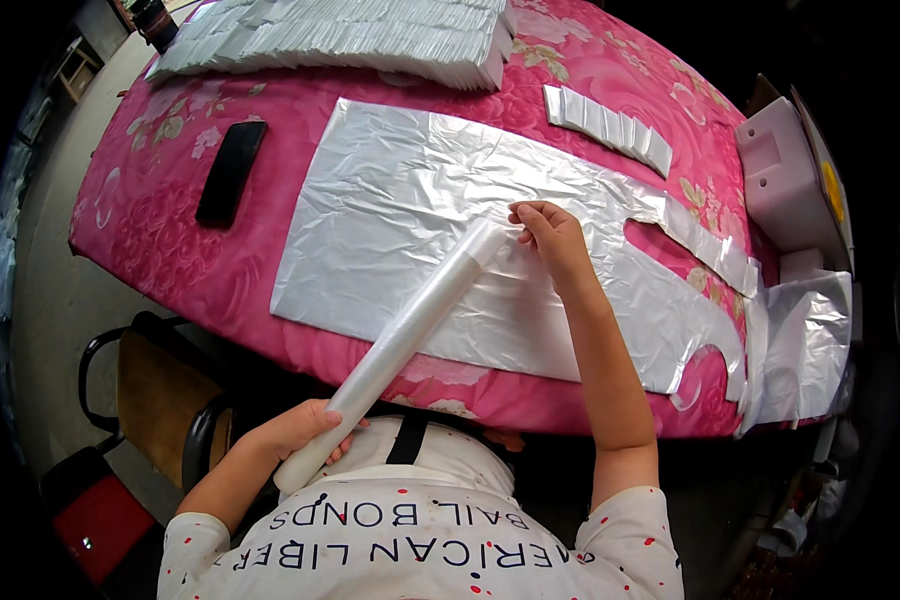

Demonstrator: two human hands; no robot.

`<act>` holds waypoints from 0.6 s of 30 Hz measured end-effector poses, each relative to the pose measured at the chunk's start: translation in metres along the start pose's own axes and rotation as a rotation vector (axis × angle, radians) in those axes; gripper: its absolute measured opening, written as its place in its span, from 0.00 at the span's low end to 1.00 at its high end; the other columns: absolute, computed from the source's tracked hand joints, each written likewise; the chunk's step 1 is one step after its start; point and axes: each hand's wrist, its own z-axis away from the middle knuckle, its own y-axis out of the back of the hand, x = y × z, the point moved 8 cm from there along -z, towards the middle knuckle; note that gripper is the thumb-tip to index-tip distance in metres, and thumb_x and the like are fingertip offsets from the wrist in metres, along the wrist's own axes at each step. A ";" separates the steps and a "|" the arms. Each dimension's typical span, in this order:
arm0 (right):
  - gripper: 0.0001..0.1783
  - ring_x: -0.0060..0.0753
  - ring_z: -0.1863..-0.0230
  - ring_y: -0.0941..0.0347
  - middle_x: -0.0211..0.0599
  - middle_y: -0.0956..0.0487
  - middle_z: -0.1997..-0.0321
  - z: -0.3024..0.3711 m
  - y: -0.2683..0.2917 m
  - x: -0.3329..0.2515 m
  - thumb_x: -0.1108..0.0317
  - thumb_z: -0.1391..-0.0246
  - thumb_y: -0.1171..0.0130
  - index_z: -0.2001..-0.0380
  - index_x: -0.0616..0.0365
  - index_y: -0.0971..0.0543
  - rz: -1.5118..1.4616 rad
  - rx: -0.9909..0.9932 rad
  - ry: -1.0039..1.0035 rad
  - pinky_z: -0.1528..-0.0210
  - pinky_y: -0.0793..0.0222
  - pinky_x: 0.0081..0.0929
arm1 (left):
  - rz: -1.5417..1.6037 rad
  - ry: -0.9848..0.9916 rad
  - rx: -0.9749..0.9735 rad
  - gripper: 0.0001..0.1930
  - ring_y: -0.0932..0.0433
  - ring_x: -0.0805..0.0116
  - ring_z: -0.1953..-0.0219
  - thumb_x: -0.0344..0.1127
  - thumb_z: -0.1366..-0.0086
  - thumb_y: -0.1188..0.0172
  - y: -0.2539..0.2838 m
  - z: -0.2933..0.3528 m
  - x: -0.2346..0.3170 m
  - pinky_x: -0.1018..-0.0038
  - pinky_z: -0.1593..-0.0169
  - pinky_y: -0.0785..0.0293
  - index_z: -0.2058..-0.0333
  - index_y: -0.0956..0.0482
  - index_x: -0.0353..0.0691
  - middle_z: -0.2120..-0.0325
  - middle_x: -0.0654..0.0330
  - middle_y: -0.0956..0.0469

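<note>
White roll (398,337) slanted up and right.
Left hand (305,424) held its bottom; right hand (552,238) was pinched beside its top, hold unclear.

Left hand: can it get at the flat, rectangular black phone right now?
Probably not without letting go first: the left hand is closed around the long, translucent white plastic roll. Otherwise the way looks free; the phone lies uncovered on the pink floral tablecloth.

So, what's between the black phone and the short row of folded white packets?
In the head view, the wide silvery plastic sheet lies between them, with pink tablecloth showing on either side.
</note>
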 end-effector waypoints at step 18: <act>0.09 0.13 0.80 0.35 0.25 0.26 0.81 -0.010 0.102 0.007 0.66 0.51 0.40 0.74 0.63 0.22 0.339 0.237 0.146 0.77 0.39 0.14 | -0.220 0.090 0.136 0.28 0.25 0.73 0.68 0.45 0.47 0.37 0.014 0.022 -0.004 0.78 0.63 0.27 0.53 0.32 0.32 0.69 0.58 0.23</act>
